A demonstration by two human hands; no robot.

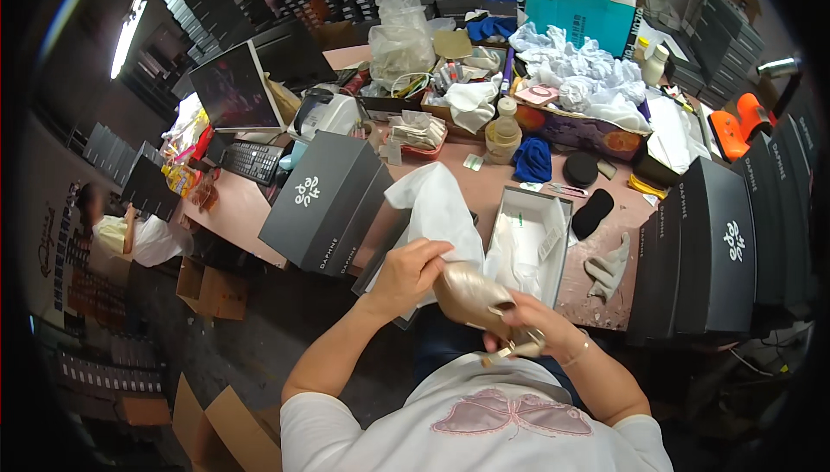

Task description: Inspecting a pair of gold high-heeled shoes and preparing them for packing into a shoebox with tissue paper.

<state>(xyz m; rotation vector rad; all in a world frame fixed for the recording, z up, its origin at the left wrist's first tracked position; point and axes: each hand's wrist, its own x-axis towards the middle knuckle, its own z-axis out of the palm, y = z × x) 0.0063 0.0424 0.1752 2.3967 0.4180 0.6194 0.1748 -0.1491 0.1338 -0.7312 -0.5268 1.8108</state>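
Observation:
My right hand (543, 323) grips a shiny beige-gold shoe (467, 297) near its strap end, in front of my body. My left hand (406, 275) is closed on a sheet of white tissue paper (439, 206), pinched beside the shoe's toe. That sheet stands up loosely above the hand and partly covers a dark box piece under it. Just beyond the shoe, an open grey shoe box (564, 251) holds white paper (516, 266); whether a shoe lies within cannot be seen.
Dark shoe boxes (322, 204) stand at the left, with more stacked (711, 256) at the right. Behind are a glue-like bottle (503, 133), a blue cloth (533, 161) and a bin of crumpled paper (588, 66). A glove (609, 266) lies nearby. Another person (138, 234) sits far left.

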